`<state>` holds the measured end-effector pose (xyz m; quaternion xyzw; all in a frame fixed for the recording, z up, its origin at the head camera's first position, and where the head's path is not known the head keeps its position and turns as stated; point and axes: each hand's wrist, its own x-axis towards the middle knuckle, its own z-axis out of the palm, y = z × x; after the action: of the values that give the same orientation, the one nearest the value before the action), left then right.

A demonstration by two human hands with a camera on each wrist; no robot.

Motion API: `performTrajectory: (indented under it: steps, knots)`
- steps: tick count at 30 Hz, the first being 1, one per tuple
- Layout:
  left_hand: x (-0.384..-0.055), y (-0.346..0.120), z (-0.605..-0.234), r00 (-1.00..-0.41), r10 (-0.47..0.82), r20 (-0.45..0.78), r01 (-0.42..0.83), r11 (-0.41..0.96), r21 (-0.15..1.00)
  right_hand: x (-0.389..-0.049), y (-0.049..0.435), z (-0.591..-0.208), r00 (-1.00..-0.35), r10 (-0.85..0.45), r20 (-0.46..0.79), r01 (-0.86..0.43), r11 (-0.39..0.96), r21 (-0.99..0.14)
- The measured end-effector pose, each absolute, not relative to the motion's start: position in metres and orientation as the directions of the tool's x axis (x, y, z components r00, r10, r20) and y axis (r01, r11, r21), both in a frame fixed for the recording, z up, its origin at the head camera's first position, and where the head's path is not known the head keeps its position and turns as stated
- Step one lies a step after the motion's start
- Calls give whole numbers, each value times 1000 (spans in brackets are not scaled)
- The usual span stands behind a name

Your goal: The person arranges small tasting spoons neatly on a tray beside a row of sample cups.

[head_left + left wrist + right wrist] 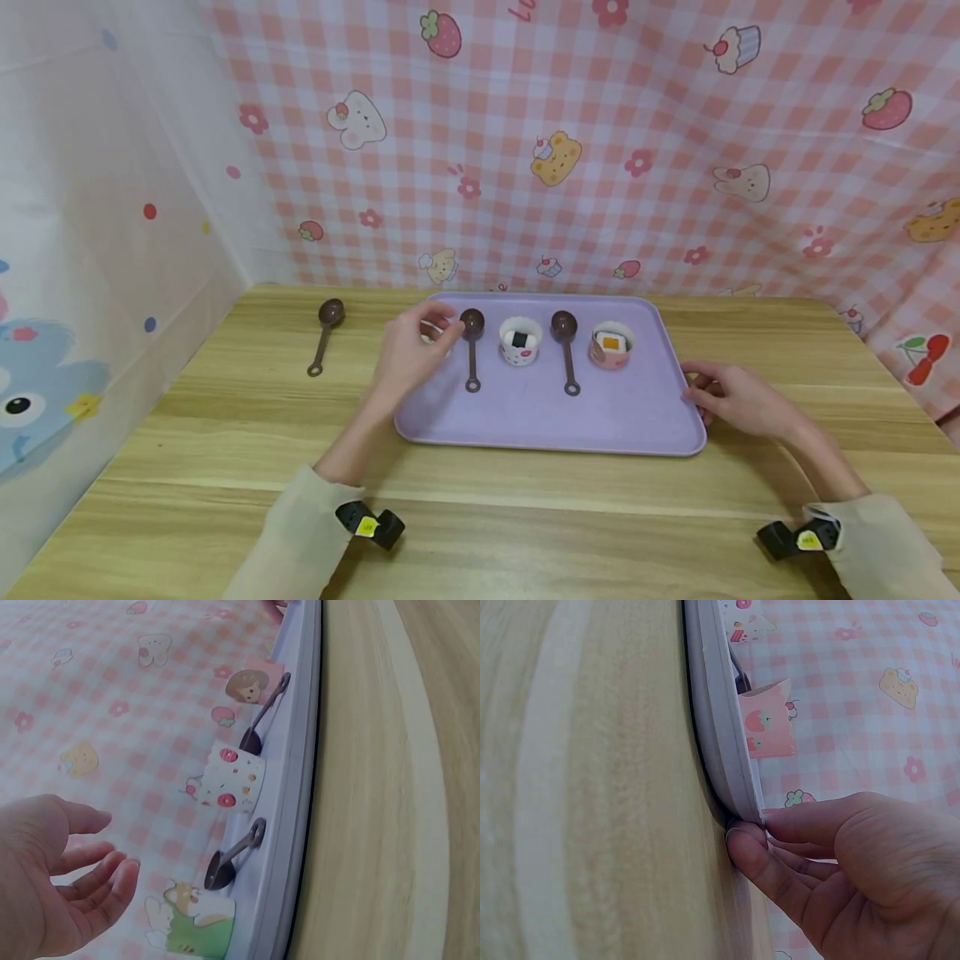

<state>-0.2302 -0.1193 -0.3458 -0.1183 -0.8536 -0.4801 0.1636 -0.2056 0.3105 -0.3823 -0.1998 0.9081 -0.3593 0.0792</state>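
Observation:
A lilac tray (540,425) lies on the wooden table, and my right hand (738,400) pinches its right edge between thumb and fingers. Over the tray's left end hovers my left hand (412,348), fingers loosely bent with nothing in them. Below it, mostly hidden in the head view, is a paper cup with a green and animal print (202,926). To its right come a brown spoon (472,323), a white patterned cup (519,354) holding a toy rice ball, a second brown spoon (564,327), and a pink cup (609,357) with a white-and-orange toy food piece.
Another brown spoon (331,312) lies on the table left of the tray. A pink checked cloth (495,217) hangs behind the table, and a white printed cloth (112,250) hangs at the left. Black wrist cameras sit on both sleeves.

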Motion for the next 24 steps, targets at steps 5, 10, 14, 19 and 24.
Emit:
performTrajectory:
  steps: [5,10,14,19,24]
  knots:
    - [-228,-127,-343,-926,26,376,334,517,788,-206,310,-382,-908,-419,-1,-309,670,-675]
    - [-227,-134,-341,-930,16,366,320,523,790,-205,310,-382,-907,-421,5,-314,668,-675]
    - [-228,-141,-341,-929,7,371,316,537,782,-204,310,-381,-905,-424,12,-321,667,-672]
    - [-229,-150,-343,-930,-11,368,302,548,780,-205,311,-380,-905,-425,9,-322,671,-668]
    - [-229,-158,-343,-924,-16,383,313,545,778,-204,311,-381,-904,-427,13,-325,666,-671]
